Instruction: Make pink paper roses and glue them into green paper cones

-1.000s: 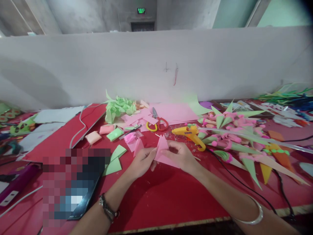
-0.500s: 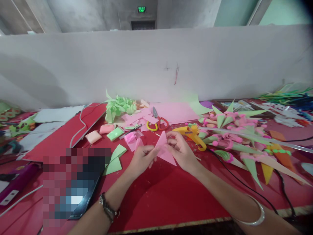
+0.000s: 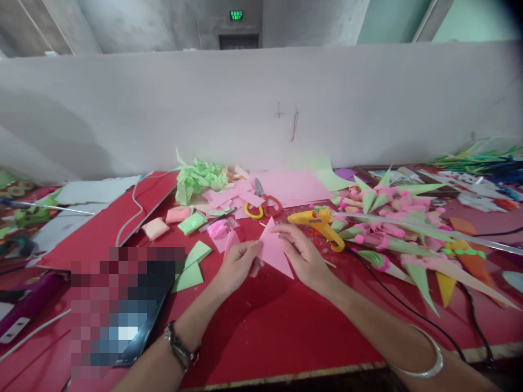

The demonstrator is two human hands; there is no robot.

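A folded pink sheet of paper (image 3: 273,251), triangular with its tip up, is held above the red table. My left hand (image 3: 240,262) pinches its left edge between thumb and bent fingers. Along the sloping right edge, the fingers of my right hand (image 3: 304,255) rest against the paper; that thumb is hard to make out. Another folded pink paper piece (image 3: 231,239) stands just behind my left hand. Red and yellow handled scissors (image 3: 263,204) lie beyond the sheet, and a yellow glue gun (image 3: 318,220) with a clear glue stick lies to the right.
Many pink and green paper cones (image 3: 392,223) pile up at right. Green folded papers (image 3: 194,267), soft clay packets (image 3: 192,222) and a dark phone (image 3: 147,310) lie left. Crumpled green paper (image 3: 200,179) and pink sheets (image 3: 290,188) sit against the white partition (image 3: 204,109). A black cord (image 3: 392,294) runs at right.
My right hand's fingers have straightened and shifted along the paper's right edge, and more of the paper's face shows. A thin clear stick has appeared at far left.
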